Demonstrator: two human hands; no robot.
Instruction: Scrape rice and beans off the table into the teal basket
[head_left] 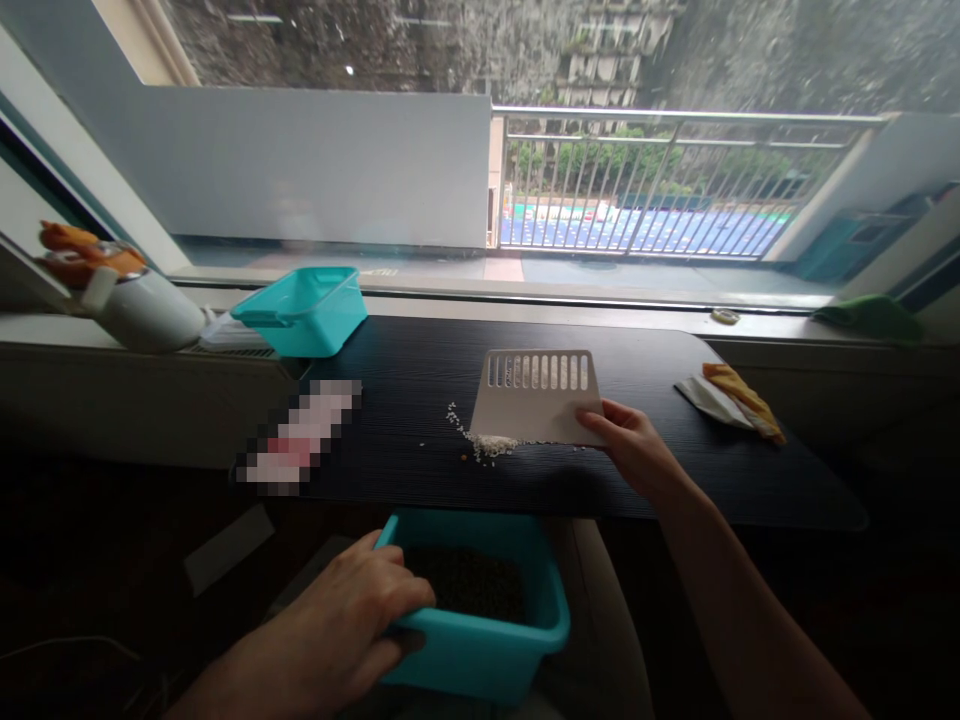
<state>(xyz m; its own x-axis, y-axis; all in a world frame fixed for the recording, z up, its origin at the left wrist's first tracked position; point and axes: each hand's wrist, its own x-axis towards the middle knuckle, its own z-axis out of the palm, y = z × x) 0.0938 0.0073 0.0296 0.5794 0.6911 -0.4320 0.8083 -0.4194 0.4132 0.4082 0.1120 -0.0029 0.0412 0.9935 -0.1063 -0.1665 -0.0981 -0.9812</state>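
Observation:
My right hand (634, 445) grips a flat off-white slotted scoop (532, 410) by its right edge, thumb on the near face. The scoop is tilted over the dark table, its row of slots at the top. A small heap of white rice-like grains (493, 446) lies along its lower edge, with more grains scattered to the left. My left hand (375, 600) is closed round the left rim of a turquoise plastic bin (480, 650). This bin sits over my lap, just below the table's near edge, and holds dark granular stuff (472, 580).
On the dark table (405, 400) stand a second turquoise bin (322, 315) at back left and a blurred-out item (300, 440). A yellow and white packet (731, 400) lies right. A pale pot (154, 310) with orange figures and a green cloth (870, 318) are along the window sill.

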